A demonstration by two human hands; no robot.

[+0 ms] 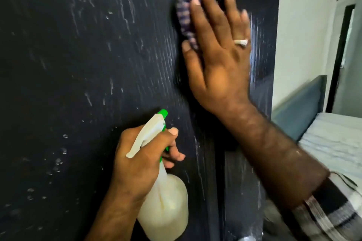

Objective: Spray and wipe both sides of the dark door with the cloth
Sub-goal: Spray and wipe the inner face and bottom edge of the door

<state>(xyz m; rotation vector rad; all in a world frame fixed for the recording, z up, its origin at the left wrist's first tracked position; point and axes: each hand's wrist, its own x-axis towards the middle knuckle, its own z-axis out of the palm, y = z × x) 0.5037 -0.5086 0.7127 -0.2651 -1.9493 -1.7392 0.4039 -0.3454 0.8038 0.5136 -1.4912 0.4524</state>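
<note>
Droplets and pale streaks of spray cover the dark door (78, 84), whose wood-grained face fills most of the view from the left edge to a vertical groove right of centre. The right hand (217, 49) lies flat against the door near its upper right part, fingers straight and slightly spread, pressing the cloth (186, 17) to the surface; the cloth, striped in purple and pale tones, is bunched under the palm and shows only beside the index finger and thumb. A ring (241, 42) sits on one finger of that hand, and the checked sleeve (333, 211) of the same arm enters from the lower right corner. The left hand (143, 160) is lower, at the bottom centre, curled around the neck of the spray bottle (166, 201), with fingers wrapped by the trigger; the bottle's white head and green nozzle (163, 113) point up and toward the door, and its translucent body, holding pale liquid, hangs below the fist. The nozzle is close to the door; contact cannot be told. Past the door's right edge a white wall (299, 35) shows, with a bed (333, 139) below it bearing a light mattress and a blue-grey headboard.
</note>
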